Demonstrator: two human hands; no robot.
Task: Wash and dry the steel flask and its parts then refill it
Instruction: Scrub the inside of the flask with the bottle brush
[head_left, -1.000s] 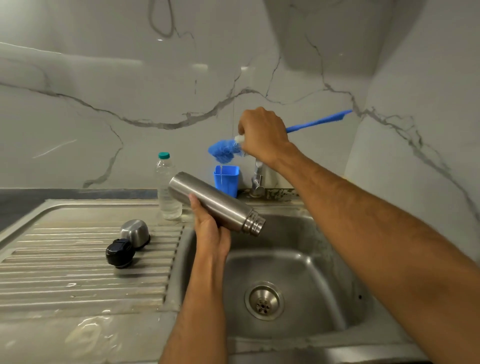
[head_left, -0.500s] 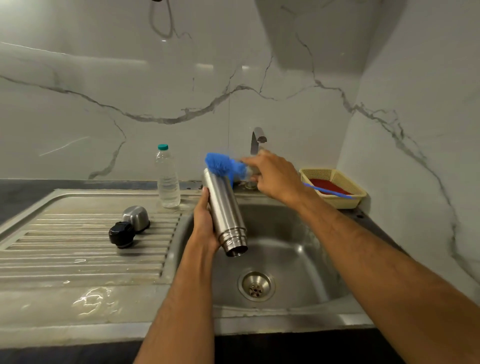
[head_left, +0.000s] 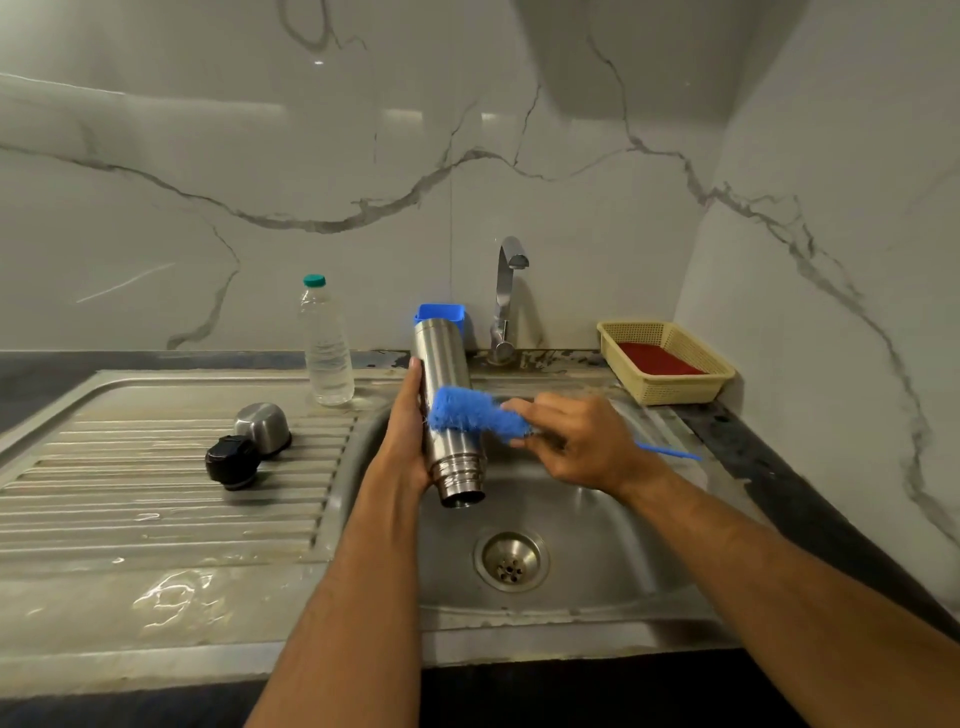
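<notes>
steel flask (head_left: 445, 410) is held over the sink (head_left: 597, 535) basin, near its left wall, mouth tilted down toward the viewer and base up toward the back edge. it is gripped from the left side by the left hand (head_left: 408, 436), fingers wrapped round its body behind it. a blue brush (head_left: 470, 413) is laid across the flask's front, bristle head touching the steel just above the threaded neck. the brush is pinched by the right hand (head_left: 576, 441) close to the bristles, fingers curled round the stem, and its thin handle is seen sticking out to the right past the wrist. on the ribbed drainboard (head_left: 130, 499), toward its middle, a steel cup (head_left: 262, 426) is lying on its side with a black stopper (head_left: 232, 461) touching it at the front. a clear bottle (head_left: 326, 353) with a green cap is stood upright at the drainboard's back right corner. a blue holder (head_left: 441, 314) is partly hidden behind the flask's base, beside the tap (head_left: 504, 296) at the sink's back edge. a yellow basket (head_left: 670, 387) with something red inside is set at the back right corner of the counter.
</notes>
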